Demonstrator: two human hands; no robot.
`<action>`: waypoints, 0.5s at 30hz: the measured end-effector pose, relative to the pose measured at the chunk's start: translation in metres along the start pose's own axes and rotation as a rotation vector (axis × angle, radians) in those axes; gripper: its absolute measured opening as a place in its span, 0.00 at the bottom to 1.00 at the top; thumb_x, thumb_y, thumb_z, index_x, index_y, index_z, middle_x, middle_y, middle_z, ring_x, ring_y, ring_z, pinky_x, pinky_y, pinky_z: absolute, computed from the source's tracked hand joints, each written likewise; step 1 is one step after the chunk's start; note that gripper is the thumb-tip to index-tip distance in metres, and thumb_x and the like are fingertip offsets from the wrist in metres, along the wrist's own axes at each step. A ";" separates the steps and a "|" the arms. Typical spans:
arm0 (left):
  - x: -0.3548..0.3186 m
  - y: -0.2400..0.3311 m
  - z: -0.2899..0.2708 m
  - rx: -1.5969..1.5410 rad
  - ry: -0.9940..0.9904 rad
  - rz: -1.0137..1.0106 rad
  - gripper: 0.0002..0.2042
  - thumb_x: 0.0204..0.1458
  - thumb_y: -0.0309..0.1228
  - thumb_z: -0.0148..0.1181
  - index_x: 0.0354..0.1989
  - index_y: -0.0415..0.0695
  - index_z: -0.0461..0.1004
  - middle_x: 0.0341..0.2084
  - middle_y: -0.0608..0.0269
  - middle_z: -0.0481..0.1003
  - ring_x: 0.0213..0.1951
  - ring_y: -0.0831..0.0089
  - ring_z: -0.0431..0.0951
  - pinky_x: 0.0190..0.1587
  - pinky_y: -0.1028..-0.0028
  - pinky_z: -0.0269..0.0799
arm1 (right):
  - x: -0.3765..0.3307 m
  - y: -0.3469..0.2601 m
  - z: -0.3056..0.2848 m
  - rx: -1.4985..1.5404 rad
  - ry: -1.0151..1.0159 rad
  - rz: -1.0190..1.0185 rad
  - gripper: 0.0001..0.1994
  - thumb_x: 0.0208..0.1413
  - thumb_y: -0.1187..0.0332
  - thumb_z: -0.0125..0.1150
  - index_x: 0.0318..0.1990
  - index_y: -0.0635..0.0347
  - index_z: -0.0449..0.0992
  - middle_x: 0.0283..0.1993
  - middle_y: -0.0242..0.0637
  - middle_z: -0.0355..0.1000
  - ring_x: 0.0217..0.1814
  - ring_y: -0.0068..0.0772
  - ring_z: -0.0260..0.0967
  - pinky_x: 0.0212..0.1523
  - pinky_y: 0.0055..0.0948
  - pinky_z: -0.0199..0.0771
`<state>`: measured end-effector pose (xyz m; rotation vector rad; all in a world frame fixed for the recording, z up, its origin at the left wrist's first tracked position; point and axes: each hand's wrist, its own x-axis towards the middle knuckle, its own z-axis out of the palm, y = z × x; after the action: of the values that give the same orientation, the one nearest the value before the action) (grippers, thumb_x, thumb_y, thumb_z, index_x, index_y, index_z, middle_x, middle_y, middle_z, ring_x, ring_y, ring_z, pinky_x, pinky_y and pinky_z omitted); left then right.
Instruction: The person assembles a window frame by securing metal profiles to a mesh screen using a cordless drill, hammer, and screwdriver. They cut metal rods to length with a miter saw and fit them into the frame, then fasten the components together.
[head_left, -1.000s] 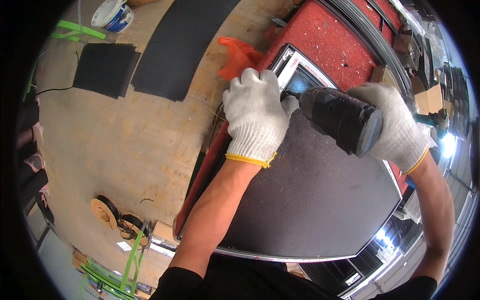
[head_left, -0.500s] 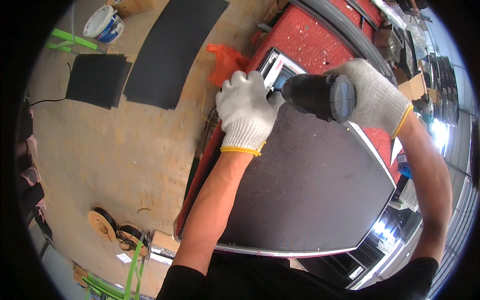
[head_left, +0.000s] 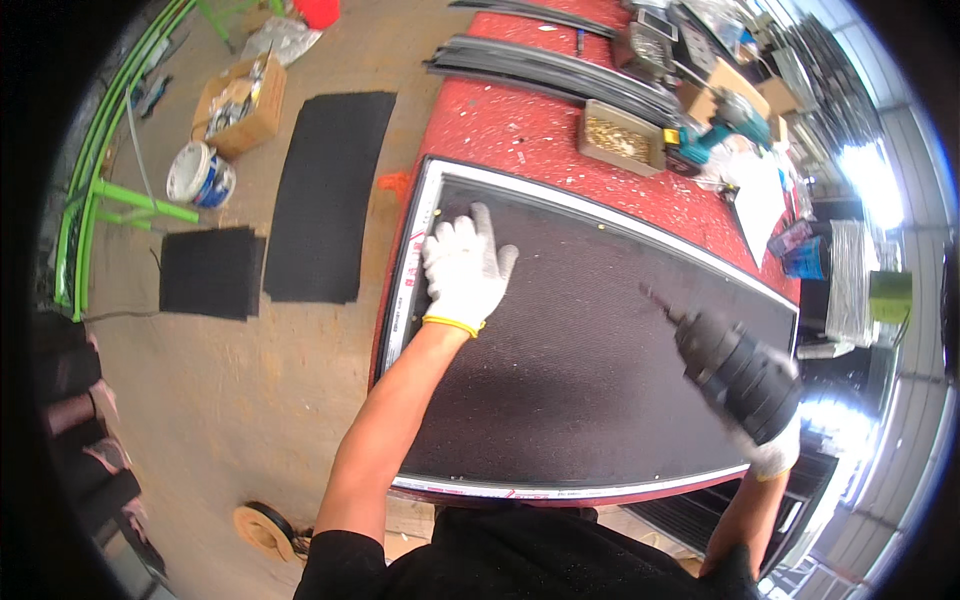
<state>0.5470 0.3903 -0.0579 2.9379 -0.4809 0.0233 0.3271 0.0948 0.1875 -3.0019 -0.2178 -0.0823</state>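
Note:
A framed dark mesh screen [head_left: 580, 370] lies flat, its pale frame [head_left: 405, 285] running around the edge. My left hand [head_left: 465, 262], in a pale knit glove with a yellow cuff, rests on the mesh beside the frame's left side, open with fingers spread and holding nothing. At the right, my gloved right hand [head_left: 772, 452] is closed around a black power drill [head_left: 735, 375]. The drill's bit points toward the upper left, above the screen. Most of the right hand's fingers are hidden behind the drill.
The screen lies on a red speckled worktable [head_left: 500, 125]. Beyond it are dark strips [head_left: 550, 78], a box of brass-coloured screws [head_left: 618, 138] and a teal power drill [head_left: 735, 128]. Black sheets [head_left: 330, 195], a white bucket [head_left: 200, 175] and a cardboard box [head_left: 262, 112] stand or lie on the floor at left.
My right hand has drawn the drill away from the frame's far left corner, toward me and right. My left hand has opened its fingers and lies near that corner. The view has shifted.

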 end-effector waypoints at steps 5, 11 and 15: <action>0.013 0.001 0.005 0.025 -0.048 0.003 0.40 0.66 0.56 0.64 0.75 0.36 0.67 0.50 0.45 0.79 0.55 0.47 0.79 0.58 0.44 0.72 | -0.094 -0.029 0.027 0.456 -0.027 0.339 0.17 0.44 0.71 0.83 0.44 0.61 0.88 0.36 0.42 0.86 0.35 0.46 0.86 0.44 0.38 0.85; 0.012 0.021 0.001 0.105 -0.020 -0.022 0.39 0.65 0.57 0.64 0.72 0.34 0.67 0.52 0.44 0.80 0.55 0.46 0.80 0.59 0.43 0.73 | -0.160 -0.033 0.038 0.471 0.078 0.314 0.24 0.44 0.73 0.82 0.54 0.57 0.89 0.49 0.44 0.88 0.43 0.52 0.87 0.46 0.39 0.87; 0.017 0.021 0.009 0.091 -0.081 -0.051 0.37 0.66 0.53 0.63 0.72 0.35 0.68 0.55 0.39 0.79 0.58 0.41 0.80 0.62 0.43 0.74 | -0.189 -0.021 0.039 0.479 0.083 0.363 0.24 0.47 0.72 0.82 0.55 0.55 0.89 0.50 0.43 0.88 0.44 0.53 0.87 0.47 0.39 0.88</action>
<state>0.5562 0.3644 -0.0626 3.0489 -0.4266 -0.0824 0.1391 0.0942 0.1394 -2.5047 0.2790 -0.1004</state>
